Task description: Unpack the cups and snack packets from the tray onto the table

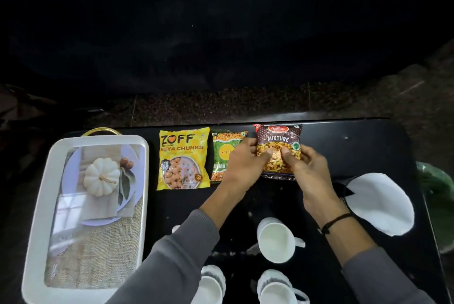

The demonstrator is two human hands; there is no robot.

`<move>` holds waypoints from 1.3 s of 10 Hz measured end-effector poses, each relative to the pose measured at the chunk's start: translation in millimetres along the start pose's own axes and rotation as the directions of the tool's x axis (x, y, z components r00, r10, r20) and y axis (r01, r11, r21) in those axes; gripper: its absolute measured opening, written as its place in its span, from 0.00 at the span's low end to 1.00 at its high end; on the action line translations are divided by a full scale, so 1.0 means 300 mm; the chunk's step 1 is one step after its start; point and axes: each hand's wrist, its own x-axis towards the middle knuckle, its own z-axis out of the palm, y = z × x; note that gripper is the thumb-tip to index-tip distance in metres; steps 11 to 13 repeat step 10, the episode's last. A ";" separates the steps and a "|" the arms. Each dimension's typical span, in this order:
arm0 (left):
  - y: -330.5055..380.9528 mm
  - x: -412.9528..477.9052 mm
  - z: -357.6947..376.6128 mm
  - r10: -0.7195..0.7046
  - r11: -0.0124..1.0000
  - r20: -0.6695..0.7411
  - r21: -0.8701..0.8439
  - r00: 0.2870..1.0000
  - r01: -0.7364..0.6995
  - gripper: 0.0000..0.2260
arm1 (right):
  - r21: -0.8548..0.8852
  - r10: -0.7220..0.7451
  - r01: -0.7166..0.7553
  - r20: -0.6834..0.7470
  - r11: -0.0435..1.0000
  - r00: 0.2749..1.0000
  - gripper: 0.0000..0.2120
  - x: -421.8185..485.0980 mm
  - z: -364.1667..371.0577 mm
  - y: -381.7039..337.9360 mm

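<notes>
A white tray (40, 205) with a pumpkin picture on its floor lies at the left of the black table (368, 146); nothing stands in it. Three snack packets lie in a row at the far side: a yellow soya chunks packet (183, 158), a green packet (222, 154) partly under my left hand, and a brown mixture packet (278, 141). My left hand (242, 165) and my right hand (307, 171) both pinch the mixture packet's lower half. Three white cups sit near me: one (276, 240), one (211, 284) and one (277, 287).
A white round sheet (378, 203) lies at the table's right edge, with something green (439, 203) beyond it. A gold handle (100, 130) shows behind the tray. Speckled floor lies past the table's far edge.
</notes>
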 end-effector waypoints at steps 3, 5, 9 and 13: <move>-0.022 -0.031 0.001 0.055 0.958 -0.042 0.285 0.998 -0.040 0.22 | -0.306 -0.021 0.010 -0.035 0.952 0.999 0.21 0.007 0.013 0.027; -0.019 -0.072 -0.024 0.146 0.929 -0.056 0.351 0.988 -0.117 0.19 | -0.500 -0.170 0.129 -0.038 0.857 0.985 0.24 -0.030 0.023 0.017; -0.072 -0.178 -0.122 0.265 0.886 -0.065 0.411 0.962 -0.216 0.07 | -0.785 -0.529 0.407 0.121 0.467 0.840 0.19 -0.191 0.085 0.028; -0.100 -0.213 -0.151 0.277 0.887 -0.082 0.405 0.957 -0.222 0.07 | -0.771 -0.556 0.434 0.126 0.466 0.822 0.14 -0.241 0.109 0.049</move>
